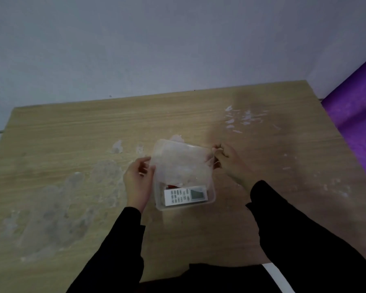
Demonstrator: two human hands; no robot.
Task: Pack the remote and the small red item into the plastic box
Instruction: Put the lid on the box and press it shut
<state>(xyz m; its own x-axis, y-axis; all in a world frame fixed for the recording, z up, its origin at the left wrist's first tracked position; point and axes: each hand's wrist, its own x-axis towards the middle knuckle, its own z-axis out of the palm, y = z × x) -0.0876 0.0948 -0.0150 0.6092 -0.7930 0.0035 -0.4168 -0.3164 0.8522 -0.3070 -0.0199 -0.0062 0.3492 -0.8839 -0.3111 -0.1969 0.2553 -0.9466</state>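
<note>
A clear plastic box [212, 198] sits on the wooden table in front of me. A white remote [185, 196] with a small screen lies inside it along the near wall. Just behind the remote a sliver of the small red item [172, 185] shows; most of it is hidden. A translucent lid [181, 163] hangs tilted over the far half of the box. My left hand [138, 181] grips the lid's left edge. My right hand [228, 160] pinches its right edge.
The wooden table [72, 166] carries pale smears and white flecks, thickest at the left and far right. A grey wall rises behind it. A purple surface [355, 115] borders the table's right side.
</note>
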